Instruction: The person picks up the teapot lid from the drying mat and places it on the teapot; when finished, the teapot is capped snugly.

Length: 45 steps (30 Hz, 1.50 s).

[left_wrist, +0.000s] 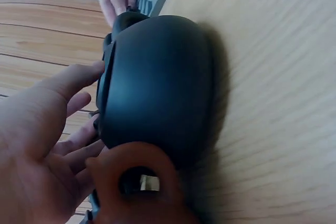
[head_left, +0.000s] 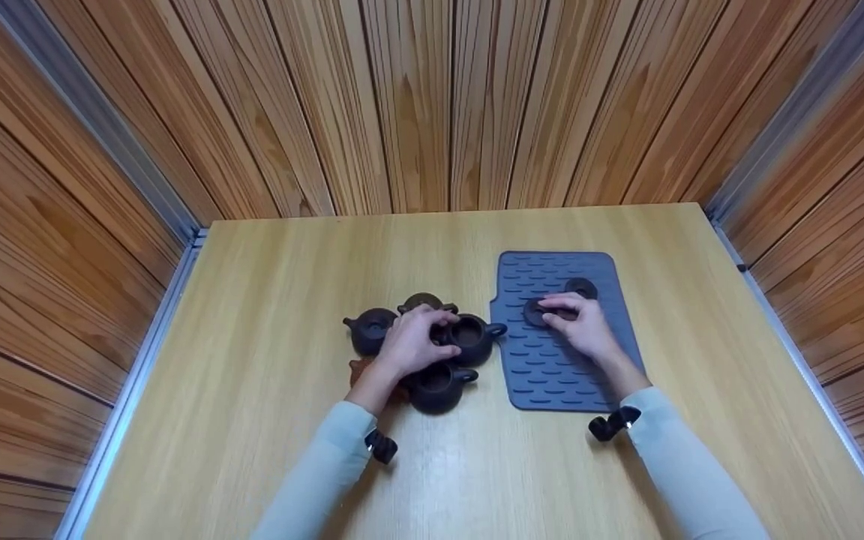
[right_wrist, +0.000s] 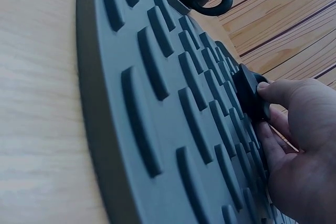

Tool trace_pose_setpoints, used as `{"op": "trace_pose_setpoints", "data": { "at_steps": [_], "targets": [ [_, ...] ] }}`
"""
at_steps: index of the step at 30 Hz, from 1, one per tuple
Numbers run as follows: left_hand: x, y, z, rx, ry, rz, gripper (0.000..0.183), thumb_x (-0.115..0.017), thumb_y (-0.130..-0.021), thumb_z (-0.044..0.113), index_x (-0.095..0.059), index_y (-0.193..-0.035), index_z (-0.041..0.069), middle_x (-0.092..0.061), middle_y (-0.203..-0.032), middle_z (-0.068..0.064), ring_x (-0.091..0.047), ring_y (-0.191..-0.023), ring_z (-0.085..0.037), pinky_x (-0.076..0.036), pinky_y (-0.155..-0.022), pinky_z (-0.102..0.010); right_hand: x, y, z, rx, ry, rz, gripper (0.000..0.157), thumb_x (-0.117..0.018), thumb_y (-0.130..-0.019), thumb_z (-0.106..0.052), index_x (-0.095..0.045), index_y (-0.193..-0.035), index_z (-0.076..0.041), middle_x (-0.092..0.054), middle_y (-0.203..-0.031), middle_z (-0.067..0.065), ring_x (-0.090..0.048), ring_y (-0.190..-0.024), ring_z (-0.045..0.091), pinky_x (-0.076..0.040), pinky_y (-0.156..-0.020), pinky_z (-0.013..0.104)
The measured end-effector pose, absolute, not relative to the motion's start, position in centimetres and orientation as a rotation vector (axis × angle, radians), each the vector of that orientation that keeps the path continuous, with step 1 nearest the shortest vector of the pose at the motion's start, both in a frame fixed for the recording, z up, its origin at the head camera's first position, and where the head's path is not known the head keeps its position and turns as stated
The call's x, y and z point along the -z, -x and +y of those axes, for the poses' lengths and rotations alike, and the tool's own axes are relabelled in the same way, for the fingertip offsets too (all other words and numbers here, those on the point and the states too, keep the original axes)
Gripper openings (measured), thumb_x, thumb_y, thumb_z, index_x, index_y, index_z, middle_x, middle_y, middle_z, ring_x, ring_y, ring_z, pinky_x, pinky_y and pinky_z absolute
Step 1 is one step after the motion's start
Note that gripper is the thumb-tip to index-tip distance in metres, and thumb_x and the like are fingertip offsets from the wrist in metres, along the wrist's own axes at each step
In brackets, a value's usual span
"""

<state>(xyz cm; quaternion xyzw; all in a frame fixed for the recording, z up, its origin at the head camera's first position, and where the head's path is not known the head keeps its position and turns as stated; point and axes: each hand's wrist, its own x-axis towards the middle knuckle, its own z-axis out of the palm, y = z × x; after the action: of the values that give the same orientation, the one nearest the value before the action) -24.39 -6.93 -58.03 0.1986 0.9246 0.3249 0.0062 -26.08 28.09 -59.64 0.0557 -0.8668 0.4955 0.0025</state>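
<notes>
at one grey mat (head_left: 544, 375), the right hand (head_left: 586, 324) pinches one dark lid (head_left: 532, 313), a second lid (head_left: 580, 287) near it; over five clustered teapots (head_left: 433, 399) bends the left hand (head_left: 415, 341), whether gripping one i cannot tell

**Counter (head_left: 267, 435), loaded from middle to right**

Pale wood grain. Ridged grey mat (head_left: 541, 371) lies flat, nearer the right edge than the left, set in from the far edge. Left of it, a tight bunch of teapots, five seen: brown one (head_left: 421, 300) closest to far edge; black one (head_left: 363, 341), spout toward left edge; black one (head_left: 478, 349) beside mat, handle toward right edge; black one (head_left: 432, 399) closest to near side, handle likewise; reddish-brown one (head_left: 358, 367), mostly hidden.
</notes>
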Motion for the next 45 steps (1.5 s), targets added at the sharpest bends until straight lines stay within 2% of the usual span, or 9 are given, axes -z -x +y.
{"op": "trace_pose_setpoints", "data": {
  "at_steps": [4,8,12,20,24,30,36,45],
  "targets": [
    [57.6,24.0,-6.8,-1.003,-0.627,2.918,0.05,-0.097,-0.086,0.032,-0.083,-0.133,0.024,-0.078,-0.125,-0.006,-0.077,-0.115,-0.031,-0.059,-0.098,-0.056,59.7,26.1,27.9,-1.559,-0.172,-2.704,0.025,-0.079,-0.103,-0.002,-0.083,-0.128,0.0,-0.074,-0.145,0.026,-0.064,-0.144,0.044,-0.048,-0.099,0.003],
    [56.6,23.3,-6.6,-1.009,-0.589,2.891,0.054,-0.097,-0.087,0.027,-0.082,-0.138,0.02,-0.077,-0.129,-0.009,-0.078,-0.118,-0.034,-0.062,-0.099,-0.059,59.6,26.1,27.9,-1.601,-0.166,-2.699,0.026,-0.079,-0.102,0.0,-0.082,-0.128,0.002,-0.073,-0.146,0.027,-0.064,-0.144,0.043,-0.049,-0.097,0.002],
    [56.4,23.2,-6.6,-0.999,-0.585,2.888,0.055,-0.097,-0.088,0.027,-0.081,-0.14,0.018,-0.077,-0.128,-0.01,-0.078,-0.117,-0.035,-0.063,-0.099,-0.059,59.5,26.1,28.0,-1.619,-0.166,-2.711,0.027,-0.077,-0.103,0.001,-0.082,-0.13,0.001,-0.072,-0.148,0.026,-0.063,-0.146,0.042,-0.048,-0.098,0.002],
    [57.8,24.0,-6.7,-0.995,-0.604,2.912,0.055,-0.099,-0.084,0.032,-0.083,-0.136,0.024,-0.077,-0.124,-0.005,-0.077,-0.115,-0.031,-0.06,-0.099,-0.056,59.4,26.0,28.1,-1.577,-0.18,-2.742,0.027,-0.077,-0.105,-0.003,-0.082,-0.131,-0.001,-0.072,-0.149,0.025,-0.061,-0.148,0.043,-0.047,-0.103,0.006],
    [57.1,23.8,-6.7,-0.985,-0.599,2.887,0.054,-0.098,-0.087,0.03,-0.082,-0.137,0.02,-0.077,-0.125,-0.008,-0.077,-0.117,-0.033,-0.059,-0.1,-0.058,59.3,26.0,28.0,-1.56,-0.198,-2.744,0.027,-0.078,-0.105,-0.004,-0.082,-0.131,-0.001,-0.072,-0.149,0.025,-0.061,-0.147,0.044,-0.049,-0.106,0.009],
    [57.5,24.4,-7.0,-1.022,-0.624,2.854,0.054,-0.098,-0.085,0.027,-0.082,-0.135,0.018,-0.077,-0.122,-0.009,-0.076,-0.116,-0.035,-0.058,-0.101,-0.059,59.4,26.0,27.9,-1.526,-0.198,-2.721,0.024,-0.079,-0.102,-0.002,-0.084,-0.126,-0.002,-0.073,-0.147,0.024,-0.061,-0.147,0.044,-0.042,-0.105,0.005],
    [59.8,25.3,-7.6,-1.05,-0.762,2.909,0.052,-0.1,-0.084,0.03,-0.084,-0.132,0.021,-0.08,-0.118,-0.005,-0.078,-0.111,-0.029,-0.06,-0.097,-0.053,59.6,26.1,27.7,-1.524,-0.214,-2.686,0.023,-0.081,-0.099,0.003,-0.085,-0.122,0.002,-0.075,-0.144,0.027,-0.062,-0.145,0.047,-0.04,-0.103,0.0],
    [59.9,25.4,-7.8,-1.126,-0.782,2.874,0.052,-0.099,-0.086,0.026,-0.084,-0.135,0.018,-0.08,-0.127,-0.008,-0.079,-0.12,-0.033,-0.061,-0.103,-0.056,59.2,26.0,27.8,-1.502,-0.227,-2.724,0.024,-0.079,-0.101,0.001,-0.084,-0.125,0.0,-0.074,-0.146,0.024,-0.062,-0.147,0.045,-0.038,-0.104,0.002]
  ]
}}
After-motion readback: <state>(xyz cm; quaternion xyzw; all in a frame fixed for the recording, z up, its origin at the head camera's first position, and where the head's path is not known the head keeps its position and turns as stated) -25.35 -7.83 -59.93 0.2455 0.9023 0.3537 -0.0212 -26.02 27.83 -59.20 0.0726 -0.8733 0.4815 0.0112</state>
